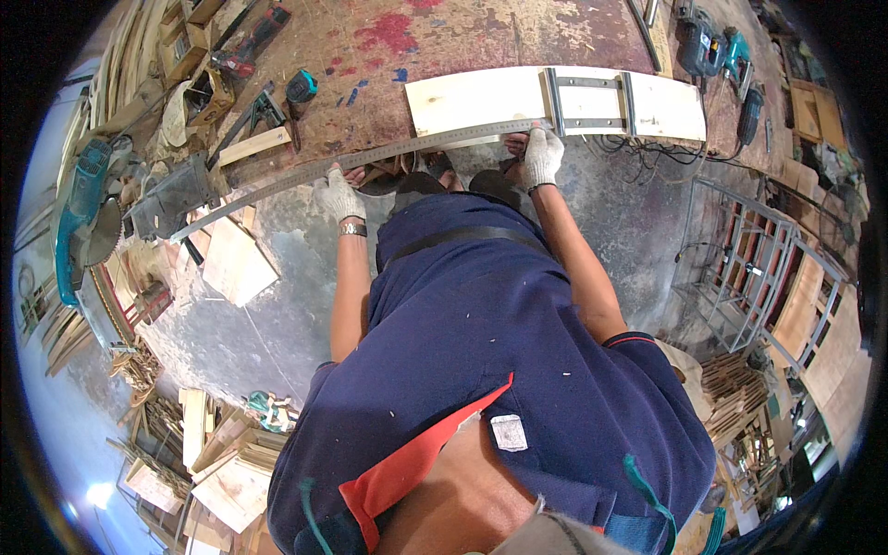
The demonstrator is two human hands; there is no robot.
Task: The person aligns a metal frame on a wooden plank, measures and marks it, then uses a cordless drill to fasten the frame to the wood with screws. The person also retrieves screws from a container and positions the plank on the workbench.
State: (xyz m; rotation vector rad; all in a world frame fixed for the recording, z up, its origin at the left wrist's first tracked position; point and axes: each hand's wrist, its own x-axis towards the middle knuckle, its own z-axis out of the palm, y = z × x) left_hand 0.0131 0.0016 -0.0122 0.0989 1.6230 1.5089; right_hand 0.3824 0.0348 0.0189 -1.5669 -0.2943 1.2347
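Both my gloved hands grip a long steel ruler (370,159) across upper centre: left hand (341,196) clamped mid-ruler, right hand (541,155) clamped near its right end, against a pale board (481,100) on the worktop (462,37). Mitre saw (88,217) at left.

Paint-stained brown workbench (481,42) bearing pale wooden board (481,97), long steel ruler (370,162), power drills (712,51)

A: The long grey metal ruler (370,159) is looking dull and matt, the pale wooden board (481,97) bare and smooth.

B: Both knitted white cloth gloves are looking coarse; the workbench (462,37) is showing rough, paint-stained wood.
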